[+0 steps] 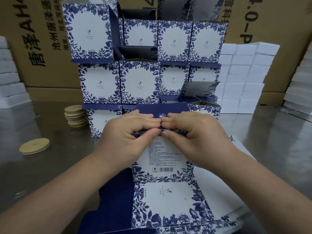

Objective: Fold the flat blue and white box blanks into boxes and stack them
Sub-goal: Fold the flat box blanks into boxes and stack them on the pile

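Note:
A blue and white box (162, 164) stands in front of me, its barcode side facing me. My left hand (128, 132) and my right hand (194, 132) meet at its top edge, fingers over the dark blue flap (163, 109) and thumbs pinching just below it. Under the box lies a pile of flat blue and white blanks (168, 205). Behind it rises a stack of folded boxes (140, 81), three rows high, several with their flaps standing up.
The steel table (42, 166) holds a pile of round wooden lids (76, 115) and a single lid (34, 146) at the left. White foam blocks (241, 78) are stacked at the right and more at the far left. Large brown cartons (42, 39) stand behind.

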Tool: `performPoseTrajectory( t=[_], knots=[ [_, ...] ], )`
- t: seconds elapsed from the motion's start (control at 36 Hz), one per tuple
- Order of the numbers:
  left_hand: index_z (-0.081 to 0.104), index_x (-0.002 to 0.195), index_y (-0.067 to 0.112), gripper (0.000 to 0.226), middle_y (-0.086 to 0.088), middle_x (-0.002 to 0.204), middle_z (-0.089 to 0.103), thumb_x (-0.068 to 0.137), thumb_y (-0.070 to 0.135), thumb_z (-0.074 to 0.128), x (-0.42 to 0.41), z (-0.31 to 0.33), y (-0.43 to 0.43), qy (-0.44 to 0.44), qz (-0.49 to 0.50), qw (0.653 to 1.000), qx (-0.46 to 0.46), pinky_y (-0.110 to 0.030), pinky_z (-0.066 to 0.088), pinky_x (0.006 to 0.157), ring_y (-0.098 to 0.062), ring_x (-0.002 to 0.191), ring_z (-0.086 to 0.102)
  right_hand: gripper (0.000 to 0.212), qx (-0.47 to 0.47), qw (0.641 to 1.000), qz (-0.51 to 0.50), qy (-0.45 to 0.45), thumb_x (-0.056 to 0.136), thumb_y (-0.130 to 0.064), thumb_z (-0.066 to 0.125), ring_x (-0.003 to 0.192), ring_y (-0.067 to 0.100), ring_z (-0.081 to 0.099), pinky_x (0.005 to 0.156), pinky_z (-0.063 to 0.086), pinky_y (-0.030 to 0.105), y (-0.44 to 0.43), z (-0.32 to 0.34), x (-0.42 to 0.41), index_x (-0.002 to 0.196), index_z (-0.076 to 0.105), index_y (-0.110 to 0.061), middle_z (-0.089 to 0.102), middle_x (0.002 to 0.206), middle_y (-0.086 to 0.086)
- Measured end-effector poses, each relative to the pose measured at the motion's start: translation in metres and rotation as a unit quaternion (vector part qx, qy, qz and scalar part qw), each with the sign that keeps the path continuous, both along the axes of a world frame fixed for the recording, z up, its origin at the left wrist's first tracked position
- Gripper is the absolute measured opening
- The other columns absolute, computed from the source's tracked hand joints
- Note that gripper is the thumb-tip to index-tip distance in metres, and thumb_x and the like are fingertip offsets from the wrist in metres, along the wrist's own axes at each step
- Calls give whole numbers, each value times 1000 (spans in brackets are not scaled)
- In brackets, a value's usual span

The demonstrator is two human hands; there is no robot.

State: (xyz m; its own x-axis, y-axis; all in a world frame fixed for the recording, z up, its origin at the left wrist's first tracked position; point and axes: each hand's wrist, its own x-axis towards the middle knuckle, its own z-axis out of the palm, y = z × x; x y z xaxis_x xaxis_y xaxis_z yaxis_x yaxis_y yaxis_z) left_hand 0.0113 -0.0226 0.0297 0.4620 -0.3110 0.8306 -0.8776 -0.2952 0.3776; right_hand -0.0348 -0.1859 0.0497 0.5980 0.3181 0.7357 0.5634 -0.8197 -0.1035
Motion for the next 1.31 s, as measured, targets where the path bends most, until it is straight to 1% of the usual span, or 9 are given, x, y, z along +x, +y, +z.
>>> performPoseTrajectory(
  t=[0.11,0.22,0.47,0.58,0.72,0.83,1.0,1.11,1.31],
  knots=[
    [70,85,28,20,39,79,63,67,19,69,5,5,5,74,-45,996,-13,-16,34,105,11,94,61,23,36,992,63,107,85,-13,69,113,-7,49,105,33,14,-14,9,1,107,72,-12,65,113,-10],
    [70,69,34,23,30,81,68,66,11,67,10,11,14,130,-96,987,-19,-9,30,104,4,93,65,17,88,977,79,176,77,-14,74,95,-22,54,88,35,-2,-31,20,0,85,74,-29,61,91,-32],
    [70,80,50,25,31,94,67,67,31,80,16,26,27,168,-101,976,94,-27,26,111,11,116,49,31,114,965,94,218,70,-16,79,91,-20,58,82,39,0,-42,23,1,66,65,-43,61,75,-41],
    [68,84,51,30,34,100,64,55,46,65,14,36,32,181,-91,967,156,-2,33,94,18,113,46,34,124,960,112,226,69,-13,79,93,-19,58,84,39,0,-46,22,3,64,65,-44,63,78,-40],
    [73,71,34,15,31,83,67,59,24,74,11,33,28,166,-61,979,99,-3,35,94,13,97,59,31,149,962,117,199,70,-15,78,91,-16,60,83,42,3,-45,17,5,61,68,-44,64,76,-37],
    [66,59,28,31,31,73,66,64,-1,78,11,27,27,130,-34,988,71,-2,38,90,13,90,62,33,157,963,119,181,72,-9,77,89,-15,62,81,44,4,-44,13,5,63,68,-40,64,73,-35],
    [66,56,30,14,29,72,67,60,19,74,9,30,27,119,-49,988,86,-7,40,93,8,85,65,32,140,967,114,178,73,-10,77,88,-16,61,79,43,2,-44,13,6,67,68,-40,63,72,-37],
    [72,57,25,28,24,74,69,65,-2,77,14,34,31,159,-50,982,88,-1,42,79,9,85,65,33,139,956,134,221,74,-12,75,97,-18,57,85,39,1,-49,18,5,76,69,-44,63,82,-39],
    [73,74,36,20,26,81,69,59,22,70,13,46,41,210,-77,966,128,0,37,89,10,91,63,25,178,950,138,218,54,-41,69,105,-17,54,91,38,3,-56,19,5,79,70,-42,65,87,-36]
  ],
)
